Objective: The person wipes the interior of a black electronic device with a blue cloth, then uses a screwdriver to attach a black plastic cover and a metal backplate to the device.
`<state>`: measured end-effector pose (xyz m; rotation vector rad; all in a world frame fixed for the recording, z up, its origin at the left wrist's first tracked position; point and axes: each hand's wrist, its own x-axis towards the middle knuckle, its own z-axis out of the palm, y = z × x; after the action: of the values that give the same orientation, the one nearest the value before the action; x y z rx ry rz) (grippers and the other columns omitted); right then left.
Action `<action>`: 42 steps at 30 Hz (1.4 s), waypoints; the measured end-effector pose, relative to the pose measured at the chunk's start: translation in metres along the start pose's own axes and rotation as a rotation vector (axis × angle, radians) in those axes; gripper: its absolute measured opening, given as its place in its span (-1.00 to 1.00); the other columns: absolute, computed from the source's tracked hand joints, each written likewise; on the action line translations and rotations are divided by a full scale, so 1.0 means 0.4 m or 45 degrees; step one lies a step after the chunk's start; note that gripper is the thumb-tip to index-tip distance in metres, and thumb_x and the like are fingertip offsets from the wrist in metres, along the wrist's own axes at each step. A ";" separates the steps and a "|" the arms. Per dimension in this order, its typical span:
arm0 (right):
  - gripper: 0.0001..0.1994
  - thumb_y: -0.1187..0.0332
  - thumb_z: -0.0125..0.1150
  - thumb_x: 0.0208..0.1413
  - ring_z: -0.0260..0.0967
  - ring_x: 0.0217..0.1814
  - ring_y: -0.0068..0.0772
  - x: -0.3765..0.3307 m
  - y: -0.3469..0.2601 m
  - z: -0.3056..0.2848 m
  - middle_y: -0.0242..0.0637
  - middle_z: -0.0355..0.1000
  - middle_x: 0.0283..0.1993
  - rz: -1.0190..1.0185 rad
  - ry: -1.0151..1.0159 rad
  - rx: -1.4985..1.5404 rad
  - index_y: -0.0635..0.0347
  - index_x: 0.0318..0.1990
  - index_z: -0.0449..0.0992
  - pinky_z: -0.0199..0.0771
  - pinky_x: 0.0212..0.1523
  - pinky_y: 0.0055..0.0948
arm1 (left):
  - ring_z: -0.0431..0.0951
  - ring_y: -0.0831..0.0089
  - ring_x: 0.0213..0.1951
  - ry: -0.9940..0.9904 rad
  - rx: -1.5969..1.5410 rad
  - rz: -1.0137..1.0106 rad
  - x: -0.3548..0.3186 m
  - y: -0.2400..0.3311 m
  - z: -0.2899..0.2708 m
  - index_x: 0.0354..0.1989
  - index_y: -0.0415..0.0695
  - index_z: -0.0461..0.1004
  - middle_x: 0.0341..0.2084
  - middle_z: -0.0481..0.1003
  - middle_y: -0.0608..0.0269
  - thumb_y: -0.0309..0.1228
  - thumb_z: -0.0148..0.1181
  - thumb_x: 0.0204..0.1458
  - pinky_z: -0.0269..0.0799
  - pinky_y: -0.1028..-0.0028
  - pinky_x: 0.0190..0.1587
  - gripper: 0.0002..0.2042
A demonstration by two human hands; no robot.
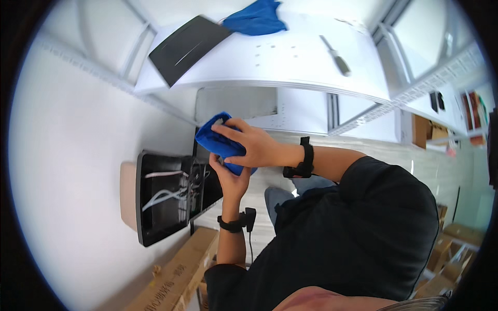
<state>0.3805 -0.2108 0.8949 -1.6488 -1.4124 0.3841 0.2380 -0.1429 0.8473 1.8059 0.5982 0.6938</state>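
Note:
A blue cloth (210, 139) is bunched between my two hands, in front of the white shelving. My right hand (254, 145) lies over its upper side, with the fingers bent round it. From below, my left hand (232, 179) grips its lower end with the thumb and fingers. Something small and pale shows by the right fingertips at the cloth's top; I cannot tell what it is. Whether the cloth wraps anything else is hidden. Each wrist wears a black strap.
On the white shelf (301, 72) lie a dark flat panel (189, 49), another blue cloth (257, 18) and a thin tool with a grey handle (340, 63). A black tray (139, 207) with cables stands at left, above a cardboard box (171, 274).

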 end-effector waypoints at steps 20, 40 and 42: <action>-0.09 0.62 0.30 -0.14 0.40 0.04 -0.25 -0.469 0.339 -0.842 -0.02 0.36 0.09 0.674 1.231 0.457 0.36 0.38 -0.12 0.41 0.06 -0.38 | 0.34 0.19 0.13 -0.989 -0.509 -0.304 0.342 0.316 0.855 0.31 -0.31 -0.01 0.15 0.24 -0.11 -0.43 0.21 0.03 0.35 0.31 0.10 -0.30; -0.66 0.46 0.31 -0.08 0.44 -0.29 -0.25 -0.345 0.492 -0.930 -0.19 0.45 -0.27 0.698 0.987 -0.343 0.20 -0.09 0.45 0.44 -0.28 -0.32 | 0.49 0.39 -0.03 -1.110 -0.360 -0.308 0.483 0.292 0.830 0.13 -0.21 0.35 -0.08 0.48 0.14 -0.51 0.12 0.10 0.42 0.45 -0.01 -0.62; -0.67 0.40 0.33 -0.08 0.43 -0.38 -0.25 -0.294 0.487 -0.892 -0.20 0.44 -0.32 0.889 0.693 -0.180 0.15 -0.10 0.46 0.45 -0.34 -0.36 | 0.50 0.41 -0.05 -0.915 -0.365 -0.289 0.499 0.262 0.731 0.12 -0.19 0.36 -0.09 0.49 0.17 -0.54 0.07 0.13 0.43 0.48 -0.03 -0.64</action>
<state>0.7247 -0.4565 0.9008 -2.1326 -0.4477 0.1915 0.5927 -0.2304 0.9022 1.5428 0.1952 -0.0461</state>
